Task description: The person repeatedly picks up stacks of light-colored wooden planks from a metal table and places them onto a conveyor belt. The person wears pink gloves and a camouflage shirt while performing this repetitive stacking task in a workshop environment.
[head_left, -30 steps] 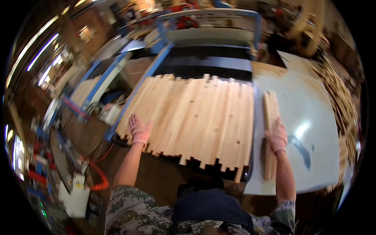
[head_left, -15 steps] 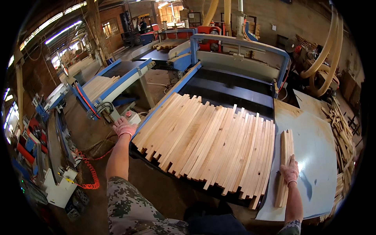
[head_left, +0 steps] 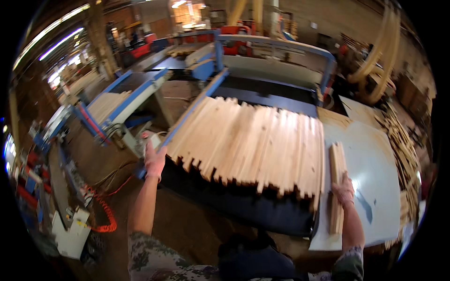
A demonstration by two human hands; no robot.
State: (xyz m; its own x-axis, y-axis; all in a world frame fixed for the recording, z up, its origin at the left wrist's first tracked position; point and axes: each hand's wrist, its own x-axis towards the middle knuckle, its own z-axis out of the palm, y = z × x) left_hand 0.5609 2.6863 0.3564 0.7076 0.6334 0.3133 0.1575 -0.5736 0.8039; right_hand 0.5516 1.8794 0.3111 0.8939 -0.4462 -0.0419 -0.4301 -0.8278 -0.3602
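My left hand (head_left: 155,164), in a pink knit glove, is at a small control box (head_left: 153,138) with a red button. Its fingers are stretched out with the thumb apart, holding nothing; motion blur hides whether a finger presses the box. A broad row of pale wooden strips (head_left: 248,143) lies side by side on the black conveyor belt (head_left: 234,208), their near ends uneven. To the right, my gloved right hand (head_left: 343,189) is closed over the side of a small bundle of wooden strips (head_left: 337,164), which lies on a grey sheet-topped table (head_left: 370,164).
A blue frame (head_left: 276,41) spans the far end of the belt. Another conveyor (head_left: 136,100) with strips stands at the left. Scrap wood (head_left: 401,140) is piled beyond the table at right. A coiled orange hose (head_left: 108,218) hangs at lower left.
The row of strips has moved away from me along the belt, baring black belt at the near end. My left hand has shifted its pose at the control box. The view has shifted slightly.
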